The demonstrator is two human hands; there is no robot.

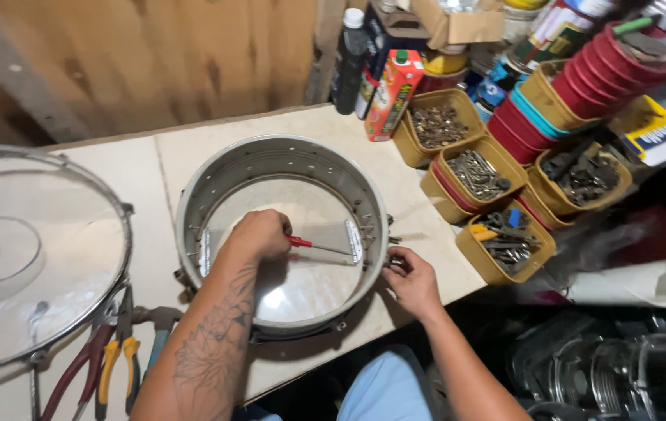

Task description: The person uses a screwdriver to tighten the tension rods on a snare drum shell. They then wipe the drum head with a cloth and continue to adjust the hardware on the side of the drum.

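A round metal drum shell (pixel 270 152) lies open side up on the pale worktop (pixel 185 144). My left hand (pixel 259 234) reaches inside it and grips a red-handled screwdriver (pixel 313 245), whose shaft points right toward the shell's inner wall. Outside the shell at its right rim, my right hand (pixel 411 281) pinches a small metal fitting (pixel 390 263) on the outer wall. A strip of snare wires (pixel 333 234) stretches across the shell's bottom under the screwdriver.
A clear drum head in a metal hoop (pixel 29 257) lies at the left. Pliers with red and yellow handles (pixel 111 366) and a hammer (pixel 157 323) rest near the front edge. Yellow tubs of screws and bolts (pixel 477 175), bottles and a carton (pixel 391 93) crowd the right back.
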